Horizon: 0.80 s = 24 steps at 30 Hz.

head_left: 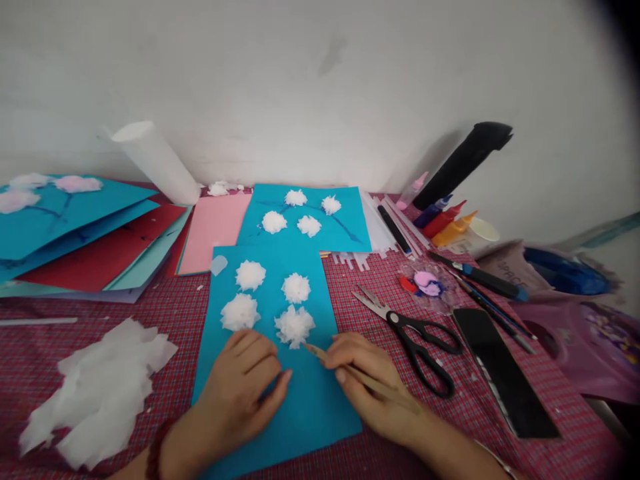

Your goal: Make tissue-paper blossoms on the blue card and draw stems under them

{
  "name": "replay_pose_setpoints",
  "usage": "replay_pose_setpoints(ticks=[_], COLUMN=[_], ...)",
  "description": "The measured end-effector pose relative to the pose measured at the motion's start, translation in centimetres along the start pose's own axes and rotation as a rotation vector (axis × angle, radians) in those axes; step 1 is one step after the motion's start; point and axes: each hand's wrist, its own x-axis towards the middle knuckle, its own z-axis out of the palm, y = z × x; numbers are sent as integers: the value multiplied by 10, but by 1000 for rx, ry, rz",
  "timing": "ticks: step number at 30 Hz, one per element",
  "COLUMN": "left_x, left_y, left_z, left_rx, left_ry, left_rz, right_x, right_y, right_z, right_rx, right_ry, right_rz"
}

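A blue sheet lies in front of me with several white paper puffs on it. My right hand grips a thin wooden brush, its tip at the lower edge of the near right puff. Over the sheet's left part, my left hand rests with curled fingers beside the near left puff; whether it holds anything is hidden. Behind, a second blue sheet carries white puffs and dark painted lines.
White tissue lies at left, near stacked coloured sheets. Scissors, a paint palette, a black phone, pens and paint bottles are at right. A white roll stands against the wall.
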Motion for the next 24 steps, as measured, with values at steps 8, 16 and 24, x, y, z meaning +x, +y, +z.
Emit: replay_pose_setpoints(ticks=[8, 16, 24], left_x=[-1, 3, -4], left_y=[-5, -8, -15], left_z=[5, 7, -10], left_rx=[99, 152, -318], left_ry=[-102, -360, 152], left_rz=[-34, 97, -329], right_x=[7, 12, 14], right_y=[6, 11, 11], right_z=[-6, -10, -12], right_rx=[-162, -304, -214], right_ry=[21, -179, -69], right_rz=[102, 98, 98])
